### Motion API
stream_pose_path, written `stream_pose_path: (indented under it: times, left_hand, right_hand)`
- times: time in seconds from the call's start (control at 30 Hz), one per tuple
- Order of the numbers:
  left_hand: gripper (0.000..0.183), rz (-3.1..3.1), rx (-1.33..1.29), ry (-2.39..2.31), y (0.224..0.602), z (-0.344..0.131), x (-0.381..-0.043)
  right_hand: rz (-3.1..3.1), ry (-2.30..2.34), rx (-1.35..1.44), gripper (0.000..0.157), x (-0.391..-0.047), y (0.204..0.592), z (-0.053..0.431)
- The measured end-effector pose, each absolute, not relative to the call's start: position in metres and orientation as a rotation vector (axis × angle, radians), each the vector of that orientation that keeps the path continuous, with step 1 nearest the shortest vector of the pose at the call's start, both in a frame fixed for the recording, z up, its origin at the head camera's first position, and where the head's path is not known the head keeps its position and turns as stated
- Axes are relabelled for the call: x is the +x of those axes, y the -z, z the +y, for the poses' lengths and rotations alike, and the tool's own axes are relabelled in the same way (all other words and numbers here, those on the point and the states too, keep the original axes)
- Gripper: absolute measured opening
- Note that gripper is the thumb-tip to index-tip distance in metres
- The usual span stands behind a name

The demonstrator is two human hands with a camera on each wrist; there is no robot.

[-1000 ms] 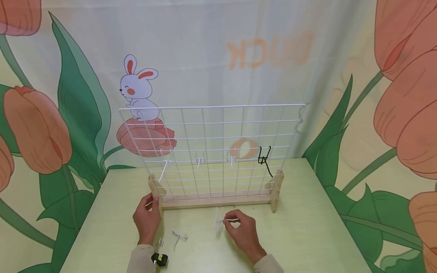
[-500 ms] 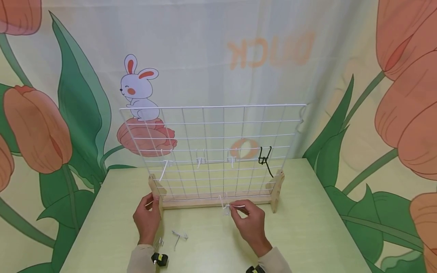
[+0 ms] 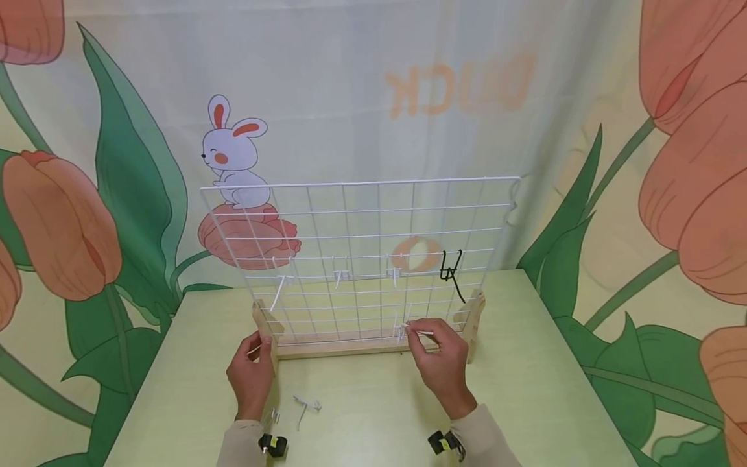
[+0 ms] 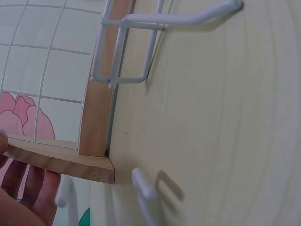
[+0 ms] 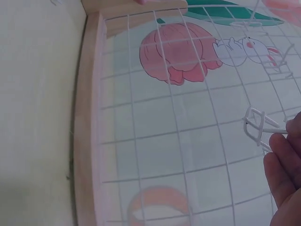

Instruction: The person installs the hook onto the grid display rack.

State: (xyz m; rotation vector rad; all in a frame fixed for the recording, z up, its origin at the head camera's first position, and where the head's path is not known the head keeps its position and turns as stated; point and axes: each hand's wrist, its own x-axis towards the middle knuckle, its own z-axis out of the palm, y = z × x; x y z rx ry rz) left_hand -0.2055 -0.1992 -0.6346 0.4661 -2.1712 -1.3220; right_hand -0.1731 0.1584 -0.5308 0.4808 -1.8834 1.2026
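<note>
A white wire grid panel stands upright in a wooden base. My left hand grips the left wooden side post; in the left wrist view its fingers lie behind the wood. Between thumb and fingers, my right hand pinches a white wire hook by its arm, close in front of the grid's lower right part. Whether the hook touches the grid I cannot tell. Three white hooks, the leftmost longer-armed, and a black hook hang in a row on the grid.
A loose white hook lies on the pale table, and another sits near the left wrist, partly hidden. Behind the table hangs a printed curtain with tulips and a rabbit.
My right hand has moved up, away and slightly right, carrying the white hook from above the table to the grid's lower part. My left hand has stayed on the side post.
</note>
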Motion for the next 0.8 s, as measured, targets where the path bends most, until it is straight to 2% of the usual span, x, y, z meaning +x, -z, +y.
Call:
stream_pose_path:
  times: [0.43, 0.8]
  left_hand:
    - [0.031, -2.173, 0.477, 1.308, 0.635, -0.2, -0.206]
    - [0.032, -2.187, 0.486, 1.302, 0.637, -0.201, -0.206]
  right_hand:
    - [-1.807, -1.021, 0.487, 0.022, -0.198, 0.513, 0.177]
    - [-1.832, -0.978, 0.491, 0.022, -0.209, 0.524, 0.183]
